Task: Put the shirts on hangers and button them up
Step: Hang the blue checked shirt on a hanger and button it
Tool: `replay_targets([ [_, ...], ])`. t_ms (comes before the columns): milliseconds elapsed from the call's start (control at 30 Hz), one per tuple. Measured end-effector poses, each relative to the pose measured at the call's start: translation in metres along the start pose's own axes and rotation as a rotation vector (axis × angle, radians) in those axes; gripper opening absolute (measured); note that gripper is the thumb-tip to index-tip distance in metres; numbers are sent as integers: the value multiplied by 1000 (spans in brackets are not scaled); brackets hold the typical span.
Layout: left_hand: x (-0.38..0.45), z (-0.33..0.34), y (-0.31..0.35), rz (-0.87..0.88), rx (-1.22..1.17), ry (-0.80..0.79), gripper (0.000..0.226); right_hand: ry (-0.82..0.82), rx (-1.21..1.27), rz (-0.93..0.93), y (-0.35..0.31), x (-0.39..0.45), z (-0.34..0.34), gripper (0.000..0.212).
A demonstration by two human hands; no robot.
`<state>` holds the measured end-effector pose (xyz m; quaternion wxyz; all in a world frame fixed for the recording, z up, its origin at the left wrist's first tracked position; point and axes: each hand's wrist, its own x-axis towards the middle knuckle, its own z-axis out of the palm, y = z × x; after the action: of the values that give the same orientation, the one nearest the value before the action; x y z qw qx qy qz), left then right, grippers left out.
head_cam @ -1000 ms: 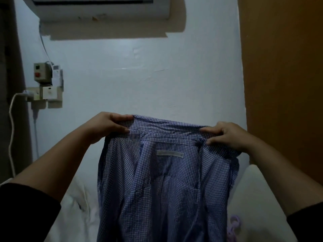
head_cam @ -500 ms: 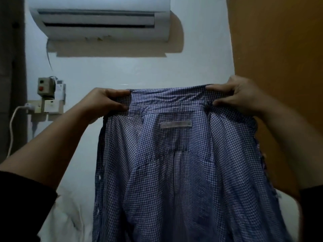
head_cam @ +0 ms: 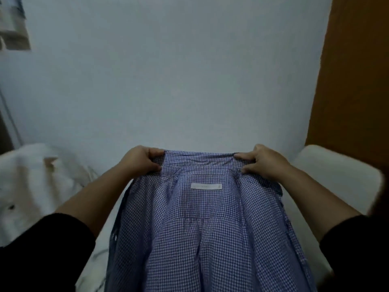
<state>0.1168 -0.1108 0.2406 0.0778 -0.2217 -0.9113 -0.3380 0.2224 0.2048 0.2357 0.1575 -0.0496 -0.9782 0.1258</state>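
A blue-and-white checked shirt (head_cam: 202, 232) hangs open in front of me, its inside facing me with a white neck label showing. My left hand (head_cam: 142, 160) pinches the left end of the collar. My right hand (head_cam: 261, 161) pinches the right end. The collar is stretched flat between both hands and the body of the shirt drops out of the bottom of the view. No hanger is in sight.
A pale wall (head_cam: 179, 81) fills the background. A brown wooden panel (head_cam: 353, 81) stands at the right. White bedding (head_cam: 37, 182) lies rumpled at the left, and a white cushion-like edge (head_cam: 336, 175) sits at the right. Wall fittings (head_cam: 12, 28) show at the top left.
My view has tipped downward, so the air conditioner has left the frame. Both hands have lowered the shirt from its raised position, still gripping the collar ends.
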Motion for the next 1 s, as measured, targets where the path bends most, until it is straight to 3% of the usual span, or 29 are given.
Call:
replay_targets([
  [200, 17, 141, -106, -62, 80, -130, 56, -271, 17, 158, 59, 13, 163, 56],
  [400, 55, 230, -167, -34, 224, -243, 57, -385, 11, 247, 108, 40, 273, 62],
  [500, 69, 261, -192, -104, 258, -264, 61, -371, 16, 274, 130, 52, 313, 62],
  [633, 75, 295, -211, -140, 290, -275, 61, -410, -218, 119, 145, 61, 342, 48],
  [767, 75, 311, -216, -156, 389, -295, 61, -436, -295, 148, 153, 52, 355, 49],
  [833, 74, 312, -211, -156, 469, -223, 59, -373, -268, 182, 153, 38, 356, 46],
  [1000, 57, 322, -166, -10, 533, -39, 44, 17, -101, 266, 155, -1, 341, 43],
])
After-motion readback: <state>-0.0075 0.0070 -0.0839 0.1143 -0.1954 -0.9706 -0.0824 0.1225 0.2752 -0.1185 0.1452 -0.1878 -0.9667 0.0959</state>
